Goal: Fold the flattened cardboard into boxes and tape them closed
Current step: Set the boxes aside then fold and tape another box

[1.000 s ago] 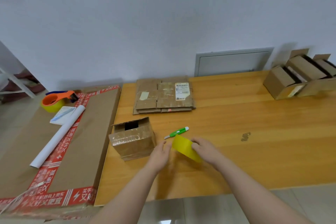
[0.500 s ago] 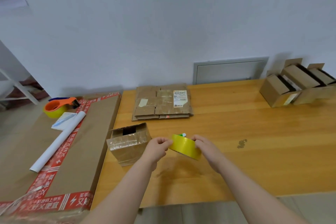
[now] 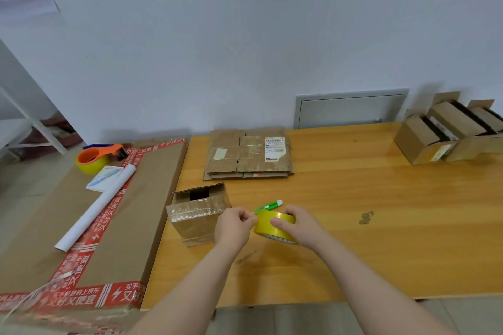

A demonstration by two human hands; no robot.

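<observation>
A yellow tape roll [image 3: 273, 226] is held above the wooden table [image 3: 353, 226]. My right hand [image 3: 298, 226] grips the roll from the right, thumb on its outer face. At the roll's left edge my left hand [image 3: 235, 227] pinches with fingertips curled; whether a tape end is between them I cannot tell. Just left stands a small folded cardboard box [image 3: 198, 212], its near face covered in clear tape and its top partly open. A stack of flattened cardboard [image 3: 249, 155] lies farther back.
A green utility knife [image 3: 269, 206] lies behind the roll. On the left sits a large flat carton [image 3: 89, 226] with red printed tape, carrying an orange tape dispenser [image 3: 99, 157], a white paper roll [image 3: 96, 205] and a booklet. Several folded boxes [image 3: 446, 130] stand at the far right.
The roll has turned from tilted upright to lying flatter between my hands. My left hand went from open beside it to pinching at its left edge. The view has tilted up slightly.
</observation>
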